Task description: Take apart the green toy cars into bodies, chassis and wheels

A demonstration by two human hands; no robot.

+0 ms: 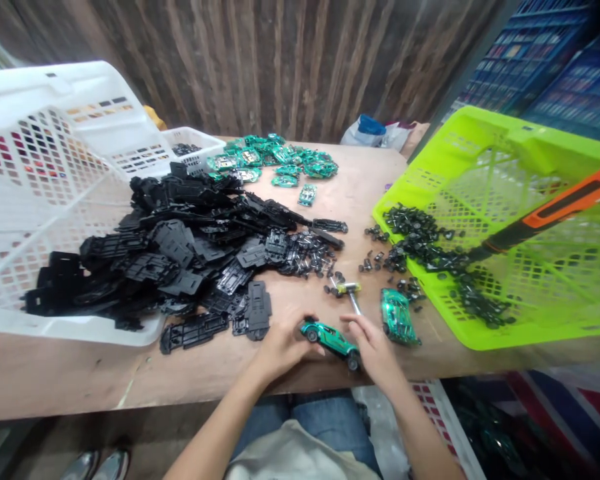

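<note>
Head view: The left hand (280, 348) and the right hand (376, 352) meet at the near edge of the tabletop (360, 193). Between them lies a green toy car (330, 338), wheels fitted, resting on the tabletop and angled slightly to the right.

Left grip: fingers curled, closed on the car's left end. Right grip: fingers and thumb closed on the car's right end, by its wheel.

A small hammer (351, 291) lies just behind the hands, its handle pointing toward the right hand. A green car body (399, 319) lies just beside the right hand, apart from it.

A pile of black chassis plates (180, 260) spills from a tipped white basket (55, 167) at left. More green car bodies (275, 161) are spread at the far edge. A lime-green basket (510, 133) at right is tilted; black wheel parts (430, 247) lie in it and spill onto the tabletop. An orange-and-black tool handle (555, 213) rests across this basket.
</note>
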